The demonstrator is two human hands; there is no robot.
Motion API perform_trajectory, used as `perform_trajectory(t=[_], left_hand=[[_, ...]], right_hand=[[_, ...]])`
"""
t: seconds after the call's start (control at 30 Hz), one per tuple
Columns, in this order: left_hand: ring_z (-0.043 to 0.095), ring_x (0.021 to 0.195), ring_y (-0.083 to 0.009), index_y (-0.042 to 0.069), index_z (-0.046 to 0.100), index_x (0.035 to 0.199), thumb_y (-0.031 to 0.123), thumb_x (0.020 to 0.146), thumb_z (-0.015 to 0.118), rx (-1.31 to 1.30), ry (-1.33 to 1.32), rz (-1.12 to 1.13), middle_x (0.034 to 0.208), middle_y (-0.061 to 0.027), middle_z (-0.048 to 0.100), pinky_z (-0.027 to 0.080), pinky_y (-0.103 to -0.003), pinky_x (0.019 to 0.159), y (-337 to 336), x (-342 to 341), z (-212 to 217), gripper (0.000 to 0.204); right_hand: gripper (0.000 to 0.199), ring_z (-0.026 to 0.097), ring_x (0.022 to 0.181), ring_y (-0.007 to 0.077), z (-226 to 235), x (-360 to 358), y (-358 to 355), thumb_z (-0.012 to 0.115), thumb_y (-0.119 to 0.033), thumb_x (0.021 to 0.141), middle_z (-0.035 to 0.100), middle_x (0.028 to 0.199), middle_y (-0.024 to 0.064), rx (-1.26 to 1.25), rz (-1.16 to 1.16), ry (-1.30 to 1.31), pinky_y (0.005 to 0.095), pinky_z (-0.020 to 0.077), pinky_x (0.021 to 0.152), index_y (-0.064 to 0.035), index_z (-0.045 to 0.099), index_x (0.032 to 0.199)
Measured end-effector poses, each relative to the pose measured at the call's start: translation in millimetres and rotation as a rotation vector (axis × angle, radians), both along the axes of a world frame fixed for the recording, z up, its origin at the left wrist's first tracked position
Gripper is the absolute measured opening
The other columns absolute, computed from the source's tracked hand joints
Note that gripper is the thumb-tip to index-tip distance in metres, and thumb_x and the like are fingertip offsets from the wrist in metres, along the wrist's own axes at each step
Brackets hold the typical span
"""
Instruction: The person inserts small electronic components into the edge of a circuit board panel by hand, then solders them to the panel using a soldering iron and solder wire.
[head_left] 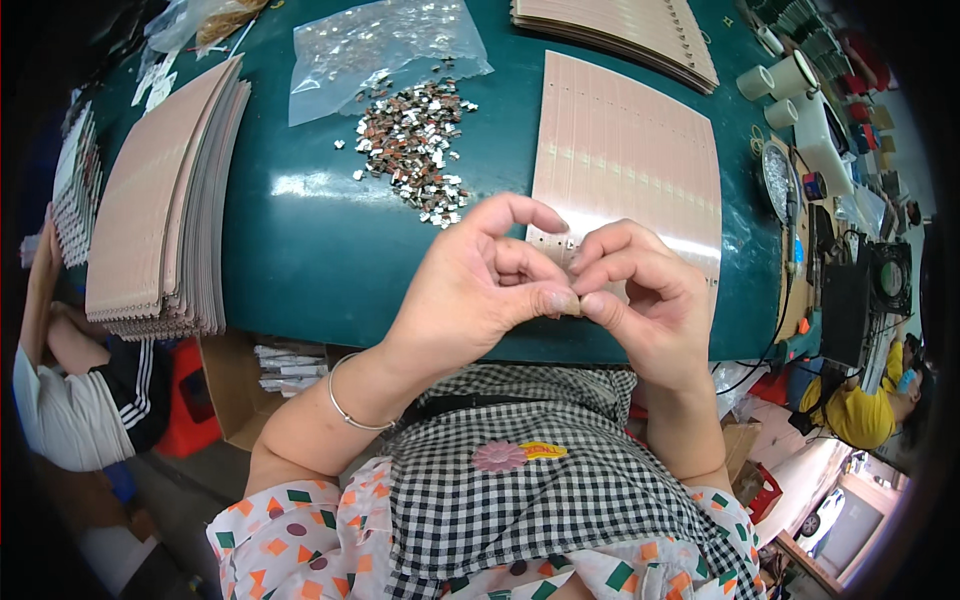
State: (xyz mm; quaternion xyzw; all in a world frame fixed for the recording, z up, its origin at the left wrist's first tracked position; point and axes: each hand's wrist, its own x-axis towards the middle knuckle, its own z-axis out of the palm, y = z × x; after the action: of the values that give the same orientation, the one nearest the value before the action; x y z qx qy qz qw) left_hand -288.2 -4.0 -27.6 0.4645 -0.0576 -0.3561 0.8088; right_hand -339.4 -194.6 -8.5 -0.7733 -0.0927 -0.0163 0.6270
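My left hand (468,278) and my right hand (652,305) meet at the table's near edge, thumb tips almost touching. Both are closed in a pinch, the left index finger raised and curved. Whatever lies between the fingertips is hidden or too small to name. Just behind them lies a flat beige-pink panel (630,150) with rows of small holes, its near left corner partly covered by my fingers. To the left of the panel, small silvery and brownish metal pieces (410,140) are heaped loosely on the green table (300,270).
A clear plastic bag (385,45) of small pieces lies behind the heap. Stacks of similar panels stand at left (165,200) and far right (620,30). Tape rolls (755,82) and a cable-fed tool (793,245) line the right side. Other people sit left and right.
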Motion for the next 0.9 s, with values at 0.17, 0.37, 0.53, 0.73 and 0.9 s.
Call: perform_trajectory(t=[0.17, 0.37, 0.53, 0.73, 0.9], left_hand=[[0.066, 0.076, -0.0172, 0.002, 0.067, 0.097, -0.001, 0.079, 0.073, 0.516, -0.755, 0.127, 0.084, -0.0069, 0.07, 0.052, -0.03, 0.073, 7.4, 8.6, -7.6, 0.019], [0.052, 0.101, -0.0219, 0.009, 0.069, 0.085, 0.011, 0.069, 0.079, 1.207, -1.351, 0.256, 0.096, -0.0015, 0.062, 0.034, -0.04, 0.087, 27.8, 44.8, -30.7, 0.019], [0.054, 0.096, -0.0225, 0.009, 0.066, 0.08, 0.01, 0.069, 0.079, 1.163, -1.349, 0.284, 0.089, -0.0009, 0.062, 0.034, -0.04, 0.087, 26.9, 40.9, -32.3, 0.017], [0.059, 0.077, -0.0213, 0.005, 0.067, 0.08, 0.002, 0.071, 0.077, 0.948, -1.224, 0.371, 0.08, -0.0041, 0.065, 0.044, -0.033, 0.071, 31.8, 37.4, -27.8, 0.014], [0.061, 0.068, -0.0184, 0.001, 0.07, 0.085, -0.002, 0.073, 0.075, 0.826, -1.058, 0.376, 0.078, -0.0075, 0.067, 0.047, -0.028, 0.059, 31.7, 32.6, -20.8, 0.013]], right_hand=[[0.009, 0.061, 0.088, 0.0172, -8.0, -0.1, -1.3, 0.068, 0.006, 0.076, 0.063, 0.095, 0.0083, -0.13, -0.136, 0.012, 0.029, 0.0483, 0.081, 0.0003, 0.065, 0.083], [0.011, 0.058, 0.085, 0.0242, -20.9, 14.1, 5.1, 0.066, 0.007, 0.074, 0.061, 0.089, 0.0093, -0.482, -0.259, -0.062, 0.0329, 0.0476, 0.075, 0.0007, 0.061, 0.082], [0.012, 0.057, 0.086, 0.03, -32.6, 16.6, 12.2, 0.067, 0.006, 0.072, 0.06, 0.088, 0.0111, -0.607, -0.259, -0.17, 0.0376, 0.0472, 0.076, -0.0002, 0.061, 0.081], [0.012, 0.057, 0.085, 0.0298, -39.0, 20.6, 19.5, 0.068, 0.005, 0.072, 0.06, 0.086, 0.0109, -0.686, -0.27, -0.255, 0.0385, 0.0467, 0.074, -0.0009, 0.061, 0.079], [0.011, 0.057, 0.084, 0.0296, -39.6, 24.0, 19.8, 0.068, 0.005, 0.071, 0.06, 0.085, 0.0107, -0.721, -0.266, -0.267, 0.0388, 0.0463, 0.074, -0.001, 0.061, 0.077]])
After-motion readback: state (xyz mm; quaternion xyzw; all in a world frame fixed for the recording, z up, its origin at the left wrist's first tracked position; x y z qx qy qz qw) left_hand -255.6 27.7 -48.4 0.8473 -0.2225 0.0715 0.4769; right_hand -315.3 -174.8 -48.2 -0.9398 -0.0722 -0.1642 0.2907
